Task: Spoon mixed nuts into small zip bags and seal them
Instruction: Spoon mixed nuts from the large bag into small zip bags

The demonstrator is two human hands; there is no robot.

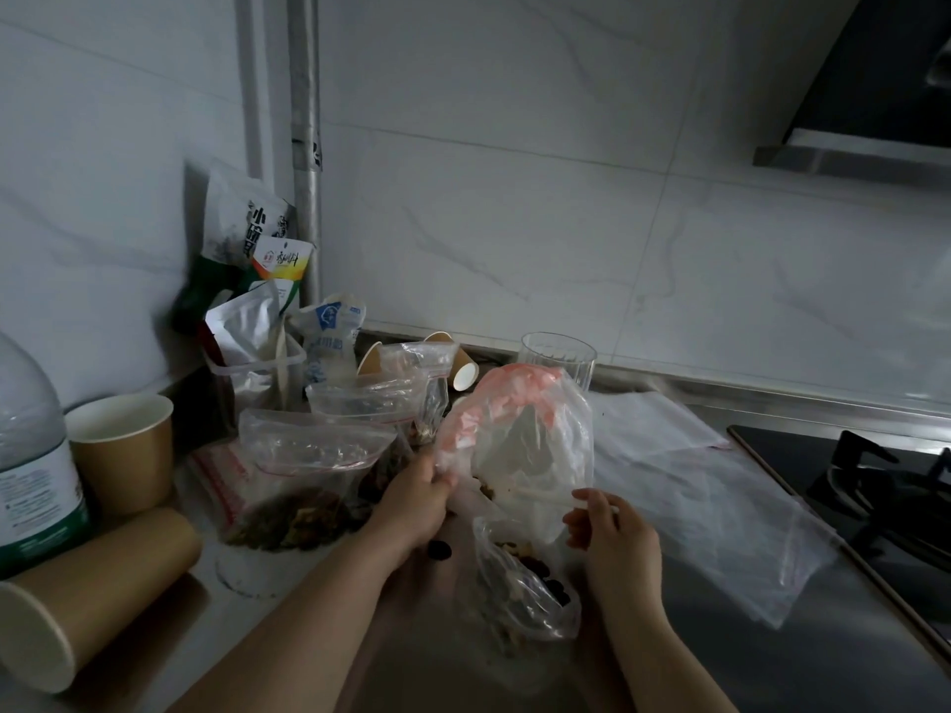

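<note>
My left hand [419,494] grips the left rim of a large clear bag with a pink-red top [520,440], held upright and open over the counter. A few nuts and a pale spoon handle [540,495] show inside it. My right hand [612,532] pinches the bag's right edge near that handle. Below the hands lies a small zip bag [525,584] holding mixed nuts and dark pieces. A larger zip bag of nuts [303,486] stands to the left, with two more zip bags [406,388] behind it.
Empty zip bags [720,486] lie flat on the steel counter to the right, beside a gas hob [885,491]. A glass [558,355] stands by the wall. Paper cups [123,450], a water bottle [31,455] and snack packets [257,249] crowd the left corner.
</note>
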